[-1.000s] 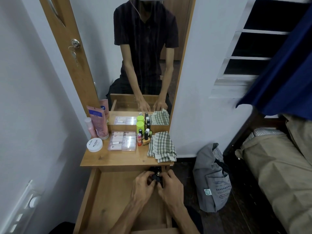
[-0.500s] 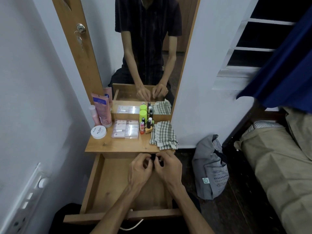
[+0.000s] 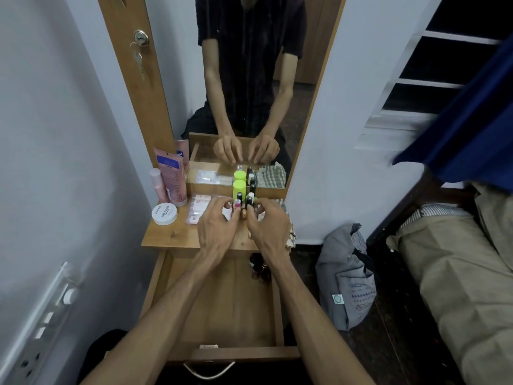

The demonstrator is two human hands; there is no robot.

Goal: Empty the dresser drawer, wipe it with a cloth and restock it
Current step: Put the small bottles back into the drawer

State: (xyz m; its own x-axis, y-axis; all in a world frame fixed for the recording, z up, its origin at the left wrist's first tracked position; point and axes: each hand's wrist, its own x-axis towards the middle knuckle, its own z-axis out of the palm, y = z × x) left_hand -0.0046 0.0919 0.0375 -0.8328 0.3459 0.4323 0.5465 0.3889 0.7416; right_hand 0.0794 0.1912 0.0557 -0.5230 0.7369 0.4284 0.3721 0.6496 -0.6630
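Pinching small bottles [image 3: 243,204] on the dresser top [image 3: 177,237], left hand [image 3: 218,226] and right hand [image 3: 268,225] grip with curled fingers.

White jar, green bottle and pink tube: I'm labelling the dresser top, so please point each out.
White jar [image 3: 164,213], head view, on its printed lid.
Green bottle [image 3: 239,187], head view, on its cap.
Pink tube [image 3: 172,177], head view, mid-body.

Light-wood dresser drawer [image 3: 222,309] pulled fully open, a few small dark bottles [image 3: 259,269] in its far right corner. Green-checked folded cloth [image 3: 288,226] lies on the table's right edge, beside a cluster of upright small nail-polish bottles [image 3: 244,202].
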